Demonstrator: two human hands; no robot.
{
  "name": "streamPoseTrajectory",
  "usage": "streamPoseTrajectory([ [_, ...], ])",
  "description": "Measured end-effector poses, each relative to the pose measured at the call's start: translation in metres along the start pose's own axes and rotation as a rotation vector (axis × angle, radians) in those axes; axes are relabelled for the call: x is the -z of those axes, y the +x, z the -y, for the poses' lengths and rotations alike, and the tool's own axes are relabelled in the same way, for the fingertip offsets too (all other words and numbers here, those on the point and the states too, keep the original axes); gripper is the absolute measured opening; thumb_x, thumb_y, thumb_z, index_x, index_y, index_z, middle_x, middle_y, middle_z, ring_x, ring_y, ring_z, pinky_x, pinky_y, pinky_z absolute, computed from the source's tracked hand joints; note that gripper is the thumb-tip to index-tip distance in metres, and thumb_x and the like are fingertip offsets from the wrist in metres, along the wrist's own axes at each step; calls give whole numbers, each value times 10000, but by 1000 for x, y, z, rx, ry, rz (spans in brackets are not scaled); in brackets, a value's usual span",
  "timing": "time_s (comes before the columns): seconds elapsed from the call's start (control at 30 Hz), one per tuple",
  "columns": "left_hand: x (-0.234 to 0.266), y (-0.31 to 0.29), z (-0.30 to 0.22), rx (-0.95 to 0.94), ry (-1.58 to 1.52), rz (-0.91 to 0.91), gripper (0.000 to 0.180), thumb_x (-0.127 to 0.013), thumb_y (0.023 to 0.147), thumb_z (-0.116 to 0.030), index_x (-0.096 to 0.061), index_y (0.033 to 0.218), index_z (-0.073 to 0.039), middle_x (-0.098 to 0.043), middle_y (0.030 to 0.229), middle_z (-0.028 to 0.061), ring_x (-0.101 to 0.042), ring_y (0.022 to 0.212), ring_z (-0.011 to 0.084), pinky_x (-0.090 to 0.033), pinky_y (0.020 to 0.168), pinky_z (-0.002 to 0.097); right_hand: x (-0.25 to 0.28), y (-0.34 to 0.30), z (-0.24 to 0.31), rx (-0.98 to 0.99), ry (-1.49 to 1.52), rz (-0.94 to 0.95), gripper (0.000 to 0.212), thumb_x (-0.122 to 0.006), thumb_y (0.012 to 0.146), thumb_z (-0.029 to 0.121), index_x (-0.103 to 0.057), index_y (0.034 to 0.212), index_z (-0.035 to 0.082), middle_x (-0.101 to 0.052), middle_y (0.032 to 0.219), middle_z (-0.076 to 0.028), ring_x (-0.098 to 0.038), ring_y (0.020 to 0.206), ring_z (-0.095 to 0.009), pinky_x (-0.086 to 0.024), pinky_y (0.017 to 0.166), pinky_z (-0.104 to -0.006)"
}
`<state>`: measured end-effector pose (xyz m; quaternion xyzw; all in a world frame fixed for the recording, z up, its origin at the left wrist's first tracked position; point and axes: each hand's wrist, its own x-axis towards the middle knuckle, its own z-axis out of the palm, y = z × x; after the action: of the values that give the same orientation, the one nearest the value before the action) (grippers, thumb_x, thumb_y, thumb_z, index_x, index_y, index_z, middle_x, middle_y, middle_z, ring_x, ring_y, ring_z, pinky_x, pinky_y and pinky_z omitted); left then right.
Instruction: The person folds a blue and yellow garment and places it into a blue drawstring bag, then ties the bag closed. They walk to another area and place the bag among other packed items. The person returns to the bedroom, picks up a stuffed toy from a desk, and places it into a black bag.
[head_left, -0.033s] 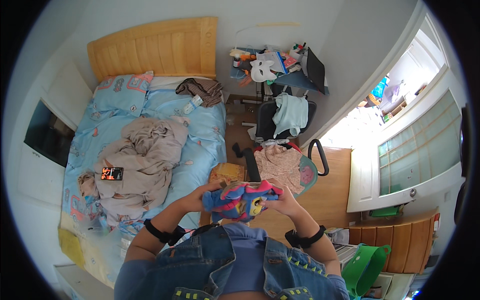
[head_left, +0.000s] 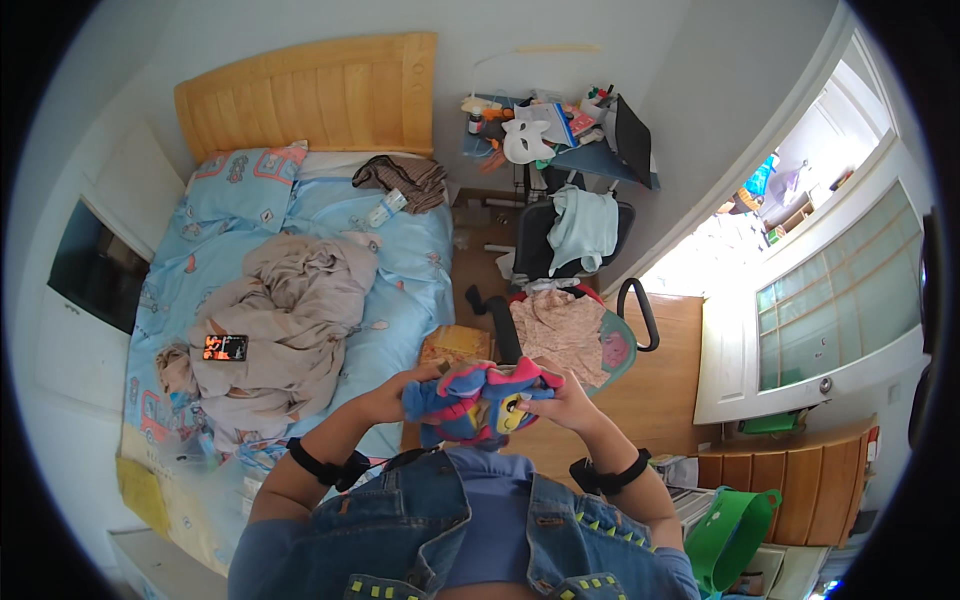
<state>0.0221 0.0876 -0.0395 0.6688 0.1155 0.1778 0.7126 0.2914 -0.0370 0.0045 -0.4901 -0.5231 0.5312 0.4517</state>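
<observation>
Both hands hold a soft plush item (head_left: 480,402) in front of my chest. It is blue with pink edging and a yellow patch with an eye; whether it is a toy, a hat or a bag I cannot tell. My left hand (head_left: 402,393) grips its left end, fingers partly hidden behind the cloth. On the right end, my right hand (head_left: 562,398) pinches the edge, thumb on the yellow patch. The top edge looks folded or parted between the hands.
To the left is a bed (head_left: 410,270) with a crumpled beige blanket (head_left: 300,290) and a phone (head_left: 225,348). Ahead stand a cluttered desk (head_left: 590,165) and a chair (head_left: 535,245) draped with clothes. A green basket (head_left: 730,540) sits at lower right, below an open door (head_left: 735,365).
The plush item has shifted and turned slightly in my hands, and its top edge looks a little more spread. Both hands keep their hold.
</observation>
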Motion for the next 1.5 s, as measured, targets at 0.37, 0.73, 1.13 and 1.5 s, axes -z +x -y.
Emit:
streamPoseTrajectory([
  [0.37, 62, -15, 5, 332, -71, -91, 704, -758, 755, -110, -376, 1342, -33, -566, 1165, 81, -544, 1064, 155, -450, 915, 320, -49, 50, -14, -67, -300, -198, 581, -694, 828, 303, -419, 1243, 4, -574, 1031, -106, -551, 981, -159, -439, 860, -308],
  [0.73, -11, 83, 30, 427, -77, 429, 619, -668, 847, -115, -329, 1362, -50, -545, 1179, 51, -548, 1050, 136, -492, 843, 283, 8, -96, 10, -419, -74, -497, 595, -678, 799, 140, -418, 1327, 50, -589, 1098, -43, -550, 993, -121, -467, 867, -290],
  [1.13, -165, 200, 101, 582, 426, 753, 496, -616, 880, -251, -448, 1293, -32, -596, 1067, 67, -582, 913, 138, -474, 765, 274, 38, -404, -28, -58, 380, -1543, 569, -623, 798, 15, -400, 1322, 9, -567, 1163, -76, -566, 1039, -168, -462, 892, -304],
  [1.5, -383, 355, 130, 356, 515, 1078, 448, -596, 895, -229, -456, 1282, -52, -622, 1015, 70, -603, 885, 155, -484, 788, 297, 117, -562, -67, -134, 380, -1870, 556, -629, 804, 14, -405, 1313, 18, -556, 1175, -89, -561, 1032, -170, -465, 890, -309],
])
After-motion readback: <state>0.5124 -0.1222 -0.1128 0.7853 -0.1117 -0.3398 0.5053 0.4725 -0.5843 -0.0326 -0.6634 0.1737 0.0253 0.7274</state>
